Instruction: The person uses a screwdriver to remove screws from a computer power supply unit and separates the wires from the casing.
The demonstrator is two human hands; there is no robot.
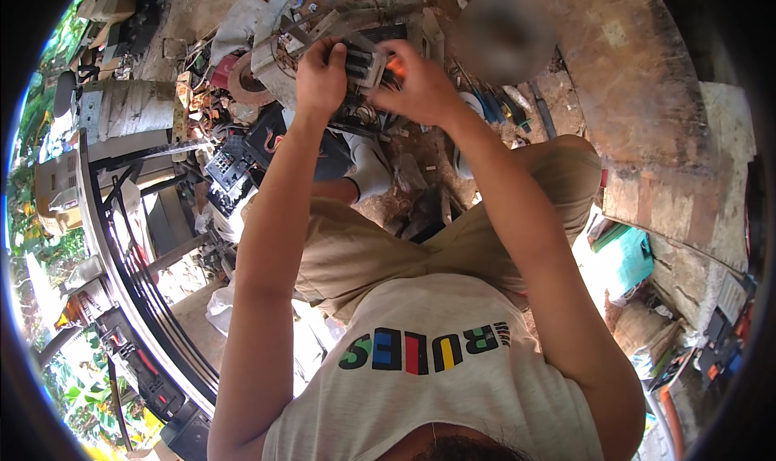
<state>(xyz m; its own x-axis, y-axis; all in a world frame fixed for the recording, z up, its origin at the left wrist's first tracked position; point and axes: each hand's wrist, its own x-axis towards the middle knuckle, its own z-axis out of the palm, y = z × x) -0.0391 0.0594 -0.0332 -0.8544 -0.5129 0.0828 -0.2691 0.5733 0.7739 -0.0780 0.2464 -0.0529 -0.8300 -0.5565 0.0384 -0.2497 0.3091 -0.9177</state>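
My left hand (322, 77) is closed on the near left side of a small grey, frame-like part (361, 63) with dark slots, thumb on top. From the other side my right hand (416, 88) reaches to the same part, fingers curled and smeared by motion. Between its fingers shows a bright orange-red object (395, 65), too blurred to name. Both hands are above a cluttered work spot, with a pale curved piece (279, 12) and scrap just behind them.
Several hand tools (505, 105) lie on the dirt floor to the right. A large worn wooden board (638, 73) is at the far right. A metal frame (97, 186) stands at left, near loose electronic scrap (230, 166). A turquoise container (626, 259) sits right of my knee.
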